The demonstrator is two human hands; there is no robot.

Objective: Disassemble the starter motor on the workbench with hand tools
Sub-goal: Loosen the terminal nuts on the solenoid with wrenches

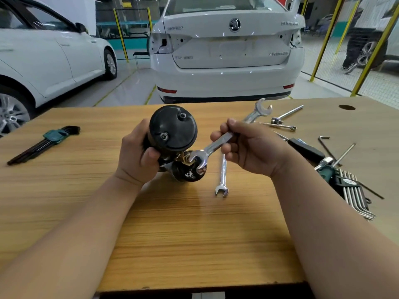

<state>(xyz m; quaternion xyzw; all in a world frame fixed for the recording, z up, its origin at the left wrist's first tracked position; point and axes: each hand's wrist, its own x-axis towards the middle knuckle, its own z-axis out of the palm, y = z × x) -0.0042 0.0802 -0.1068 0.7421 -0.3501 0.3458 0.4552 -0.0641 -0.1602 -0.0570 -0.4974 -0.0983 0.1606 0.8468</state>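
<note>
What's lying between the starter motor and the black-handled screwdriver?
In the head view, a small spanner lies on the workbench there, partly hidden by the right hand gripping a larger spanner.

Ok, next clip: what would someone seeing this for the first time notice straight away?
Centre frame, the left grip holds the black starter motor over the wooden workbench. The right grip holds an open-ended spanner, its lower end set on a brass-coloured fitting at the motor's near end. Behind the bench, the rear of a white car fills the background, and loose tools lie scattered on the bench's right side.
</note>
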